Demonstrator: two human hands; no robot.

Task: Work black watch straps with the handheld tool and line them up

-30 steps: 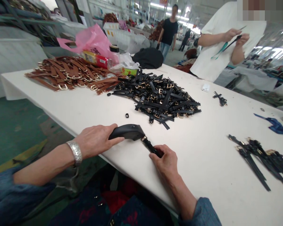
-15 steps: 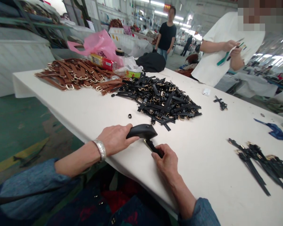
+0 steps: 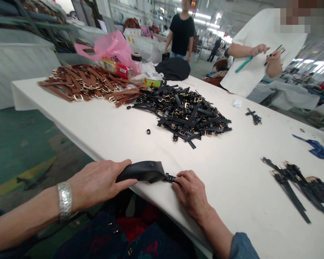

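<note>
My left hand (image 3: 102,181), with a silver bracelet at the wrist, is wrapped round a curved black handheld tool (image 3: 144,171) shaped like a hair clipper. Between the fingers of my right hand (image 3: 191,192) is a short black buckle strap (image 3: 169,177), mostly covered by them. The strap's exposed end meets or nearly meets the tool's front end, close to the table's near edge. Beyond both hands lies a heap of black buckle straps (image 3: 189,115) with gold-coloured buckles. A small black loop (image 3: 148,131) sits alone on the white table (image 3: 110,133).
Brown buckle straps (image 3: 83,82) are piled at the far left, beside a pink plastic bag (image 3: 108,46) and a jar (image 3: 136,63). More black straps (image 3: 294,187) lie at the right. A co-worker in white (image 3: 253,54) stands across the table; another person (image 3: 180,34) is farther back.
My left hand and the tool have moved left and nearer to me. The strap in my right hand has turned, so its exposed end points left at the tool.
</note>
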